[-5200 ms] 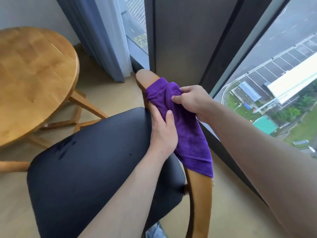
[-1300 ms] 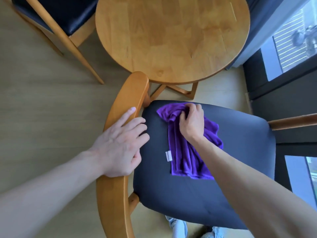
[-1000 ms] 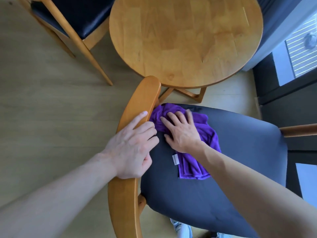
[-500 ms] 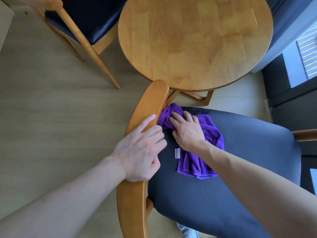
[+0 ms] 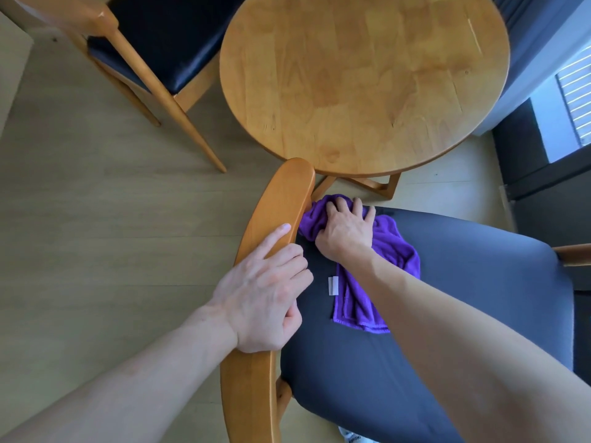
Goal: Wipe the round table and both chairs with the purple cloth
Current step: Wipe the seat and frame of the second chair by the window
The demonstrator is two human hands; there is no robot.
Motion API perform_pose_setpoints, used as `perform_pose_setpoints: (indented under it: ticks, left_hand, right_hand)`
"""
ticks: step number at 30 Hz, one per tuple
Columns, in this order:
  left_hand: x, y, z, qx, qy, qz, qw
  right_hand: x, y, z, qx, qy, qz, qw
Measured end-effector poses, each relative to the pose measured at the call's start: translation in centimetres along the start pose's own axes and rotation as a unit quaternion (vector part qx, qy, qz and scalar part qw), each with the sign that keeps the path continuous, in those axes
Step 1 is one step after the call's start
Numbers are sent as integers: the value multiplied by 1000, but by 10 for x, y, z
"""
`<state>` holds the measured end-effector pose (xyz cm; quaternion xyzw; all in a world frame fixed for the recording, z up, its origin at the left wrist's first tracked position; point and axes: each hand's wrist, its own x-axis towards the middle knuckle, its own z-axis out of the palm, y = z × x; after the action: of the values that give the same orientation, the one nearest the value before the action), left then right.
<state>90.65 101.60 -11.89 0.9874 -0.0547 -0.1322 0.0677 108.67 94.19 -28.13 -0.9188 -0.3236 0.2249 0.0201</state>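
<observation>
Whereas half second ago right hand [image 5: 347,231] lay mid-cloth, now pushes purple cloth [image 5: 367,276] into seat's far-left corner, against armrest [image 5: 275,219]. Cloth's far end hidden under fingers; near chair [image 5: 447,330] cut off below. Right grip clenched on bunched cloth; left hand [image 5: 262,298] flat, released, resting on armrest. Round desk [image 5: 364,81] beyond.

One camera is sitting on the person's head, looking almost straight down. It is looking close at the near chair [image 5: 447,314] at the bottom, with both arms reaching in from the near edge. The round table [image 5: 364,81] is lying farther off, and the other chair [image 5: 153,36] far left.
</observation>
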Motion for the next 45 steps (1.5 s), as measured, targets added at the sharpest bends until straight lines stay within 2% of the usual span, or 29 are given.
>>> perform_pose_setpoints:
  ticks: [3,9,12,13,15,17,21,23,26,27,28,31,33,35,37,39,40,41,43,45]
  left_hand:
    - [1,-1,0,-4,3,-1,1000]
    - [1,1,-2,14,-16,-4,1000]
    - [2,2,-5,8,-11,-4,1000]
    - [2,2,-6,8,-13,-5,1000]
    - [0,2,-5,7,-19,-9,1000]
    - [-1,1,-3,8,-21,-6,1000]
    - [2,0,-2,9,-14,0,1000]
    - [1,0,-3,12,-20,-1,1000]
    - [1,1,-4,4,-17,4,1000]
    - [1,1,-3,3,-13,6,1000]
    - [1,1,-2,4,-9,6,1000]
    - [1,0,-1,18,-8,-1,1000]
    - [1,0,1,21,-9,0,1000]
    - [2,-1,1,28,-2,1,1000]
    - [1,0,1,18,4,7,1000]
    - [2,0,1,3,10,12,1000]
    - [2,0,1,1,12,10,1000]
    - [2,0,1,2,13,8,1000]
    - [2,-1,2,7,8,3,1000]
    - [1,-1,4,14,3,-1,1000]
  right_hand:
    - [7,10,-11,-19,-28,-41,999]
    - [-22,-7,-4,-136,8,-159,978]
    - [-50,-13,15,-170,-47,-287,942]
    - [-55,-14,19,-191,-63,-303,932]
    - [-44,-14,18,-209,-24,-291,933]
    - [-26,-7,9,-210,31,-228,950]
    - [-26,-3,7,-199,41,-188,961]
    - [-47,-12,12,-189,20,-223,956]
    - [-71,-15,19,-233,-41,-367,900]
    - [-67,-12,15,-232,-39,-375,896]
    - [-56,-8,11,-229,-20,-346,910]
    - [-26,1,-5,-182,44,-185,965]
    - [-29,3,-5,-179,42,-183,966]
    - [-50,3,3,-199,22,-262,944]
    - [-75,9,10,-222,-29,-397,890]
    - [-78,17,7,-225,-77,-468,851]
    - [-68,21,2,-235,-67,-464,852]
    - [-56,24,-3,-248,-42,-426,869]
    - [-33,32,-13,-245,15,-278,929]
    - [-28,34,-15,-214,22,-160,963]
